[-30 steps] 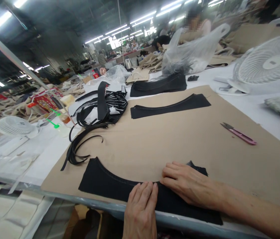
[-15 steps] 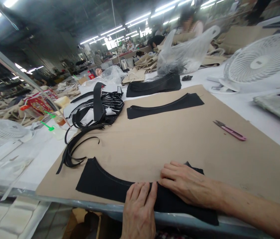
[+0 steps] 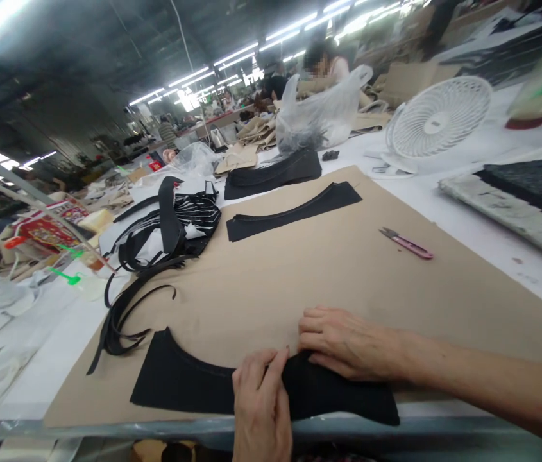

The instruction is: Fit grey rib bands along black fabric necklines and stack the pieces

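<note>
A black curved fabric piece [image 3: 184, 384] lies along the front edge of a brown sheet. My left hand [image 3: 262, 399] is closed at the middle of its curved edge, thumb and fingers drawn together on the cloth. Just to the right, my right hand [image 3: 342, 343] grips the same edge with bent fingers, its palm side down over the cloth. Between the two hands the edge is slightly raised. The fingertips of the right hand are partly hidden, and its forearm covers part of the piece's right end.
The brown sheet [image 3: 261, 295] covers the table. Pink-handled thread snips [image 3: 408, 244] lie on it at right. Farther back are another black curved piece [image 3: 294, 212], a black stack [image 3: 273, 174], black strips [image 3: 124, 314] and a white fan [image 3: 439, 119]. A person works beyond a plastic bag [image 3: 323, 112].
The camera view has turned to the right. Both hands stay at the curved edge; the edge between them now stands raised, and the corner seen behind my right hand is now hidden.
</note>
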### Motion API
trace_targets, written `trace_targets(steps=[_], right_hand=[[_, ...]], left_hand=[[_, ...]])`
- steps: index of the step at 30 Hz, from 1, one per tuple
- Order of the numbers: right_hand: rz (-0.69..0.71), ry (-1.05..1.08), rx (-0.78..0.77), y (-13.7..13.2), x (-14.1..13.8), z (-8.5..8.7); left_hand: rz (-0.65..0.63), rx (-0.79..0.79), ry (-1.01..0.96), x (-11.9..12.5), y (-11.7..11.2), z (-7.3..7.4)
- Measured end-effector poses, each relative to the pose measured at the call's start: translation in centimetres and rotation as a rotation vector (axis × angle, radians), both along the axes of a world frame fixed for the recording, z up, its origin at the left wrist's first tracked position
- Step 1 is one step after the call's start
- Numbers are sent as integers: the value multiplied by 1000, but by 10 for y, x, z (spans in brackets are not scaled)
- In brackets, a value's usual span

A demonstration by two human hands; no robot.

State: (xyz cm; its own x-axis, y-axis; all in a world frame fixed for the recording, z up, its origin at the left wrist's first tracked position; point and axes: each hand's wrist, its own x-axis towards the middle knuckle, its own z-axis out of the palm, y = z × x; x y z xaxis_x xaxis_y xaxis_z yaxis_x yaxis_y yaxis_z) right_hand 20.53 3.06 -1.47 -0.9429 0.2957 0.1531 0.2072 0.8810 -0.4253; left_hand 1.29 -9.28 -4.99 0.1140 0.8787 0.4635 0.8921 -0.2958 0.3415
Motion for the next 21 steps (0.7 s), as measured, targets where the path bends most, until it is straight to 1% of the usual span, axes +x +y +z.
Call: trace_targets(steps=[2,5,9,11,15,18,21], right_hand=[[-26,-10,-17,2,-1,-1],[-50,-30,-44,3,0,1],[-73,-16,-105,4,7,4],[-71,-3,-117,4,11,4],[-58,27,-92,5,16,1],[-42,36,-41,6,19,0],[-20,23,40,7,21,-2]], left_hand=[[0,-55,-53,7,8,3],[-27,-130,-51,12,17,6],[-94,-166,-65,13,20,6],[-118,-164,-83,15,20,4],[-113,-134,-108,21,17,-1],[-123,-91,-86,23,15,-7],[-131,-31,-19,22,12,-12]])
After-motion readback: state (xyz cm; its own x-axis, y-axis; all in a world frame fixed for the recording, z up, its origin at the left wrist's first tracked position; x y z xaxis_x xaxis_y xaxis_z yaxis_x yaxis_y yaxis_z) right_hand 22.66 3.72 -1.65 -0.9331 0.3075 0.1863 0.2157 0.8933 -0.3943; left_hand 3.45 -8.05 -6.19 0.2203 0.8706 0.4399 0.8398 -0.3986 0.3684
